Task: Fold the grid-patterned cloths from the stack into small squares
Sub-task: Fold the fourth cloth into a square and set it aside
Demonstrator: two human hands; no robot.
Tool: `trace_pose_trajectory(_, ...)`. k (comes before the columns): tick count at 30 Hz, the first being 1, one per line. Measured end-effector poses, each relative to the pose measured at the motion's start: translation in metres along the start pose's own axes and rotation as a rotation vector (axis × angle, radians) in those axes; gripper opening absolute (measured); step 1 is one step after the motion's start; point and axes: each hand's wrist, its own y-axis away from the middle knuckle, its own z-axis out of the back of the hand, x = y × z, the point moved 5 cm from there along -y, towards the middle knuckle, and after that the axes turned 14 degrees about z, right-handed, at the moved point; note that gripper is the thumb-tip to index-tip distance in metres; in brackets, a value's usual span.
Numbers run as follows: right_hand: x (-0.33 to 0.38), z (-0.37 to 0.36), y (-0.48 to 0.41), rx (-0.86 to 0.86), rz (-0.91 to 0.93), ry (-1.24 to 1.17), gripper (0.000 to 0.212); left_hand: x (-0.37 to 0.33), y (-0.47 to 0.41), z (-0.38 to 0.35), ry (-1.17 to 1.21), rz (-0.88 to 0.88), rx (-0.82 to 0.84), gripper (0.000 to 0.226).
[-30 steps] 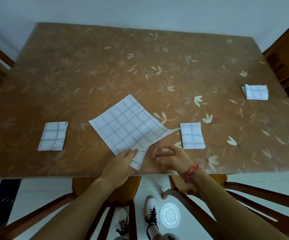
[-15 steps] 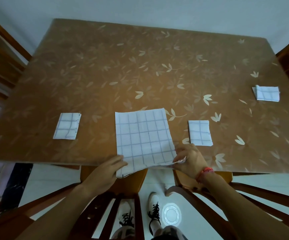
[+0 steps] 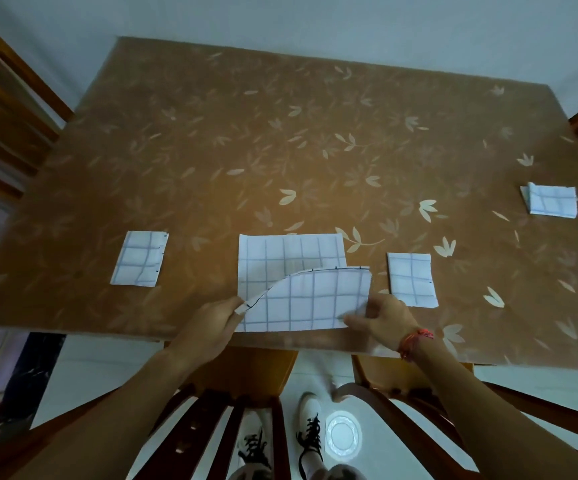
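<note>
Cloth (image 3: 315, 299), thin grid fabric, edge curved; L hand (image 3: 208, 323), R hand (image 3: 381, 320) pinch corners.

**Domestic dining room.** A large rectangular table (image 3: 246, 150) under a brown, leaf-printed cover stands before a plain pale wall (image 3: 315, 26). Wooden slat-back chairs (image 3: 7, 109) surround it, at the left side, the right side and the near edge. The floor (image 3: 83, 368) is pale and glossy and carries a round bright reflection (image 3: 342, 434). A half-folded grid-patterned cloth (image 3: 291, 258) and three smaller folded ones lie on the table, as household linen would.
</note>
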Motion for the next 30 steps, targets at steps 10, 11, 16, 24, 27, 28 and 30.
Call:
trace_pose_trajectory(10, -0.020, 0.002, -0.048, -0.015, -0.106, -0.001, 0.030, -0.008, -0.051, 0.010, 0.190, 0.210, -0.024, 0.029)
trace_pose_trajectory(11, -0.021, 0.002, -0.051, -0.008, -0.122, -0.003, 0.031, -0.007, -0.055, 0.011, 0.207, 0.222, -0.053, 0.027)
trace_pose_trajectory(16, -0.020, 0.000, -0.064, 0.044, -0.143, 0.061, 0.019, 0.000, -0.064, 0.010, 0.373, 0.313, -0.093, 0.017)
trace_pose_trajectory(24, -0.024, 0.002, -0.068, -0.059, -0.247, 0.113, 0.025, 0.017, -0.042, -0.002, 0.564, 0.327, -0.036, 0.087)
trace_pose_trajectory(27, -0.023, 0.003, -0.068, -0.084, -0.279, 0.119, 0.026, 0.020, -0.035, -0.005, 0.520, 0.303, -0.053, 0.093)
trace_pose_trajectory(28, -0.022, 0.003, -0.068, -0.090, -0.289, 0.115, 0.025, 0.019, -0.035, -0.006, 0.480, 0.285, -0.063, 0.090)
trace_pose_trajectory(30, -0.021, 0.003, -0.069, -0.099, -0.300, 0.108, 0.024, 0.017, -0.036, -0.006, 0.382, 0.248, -0.100, 0.083)
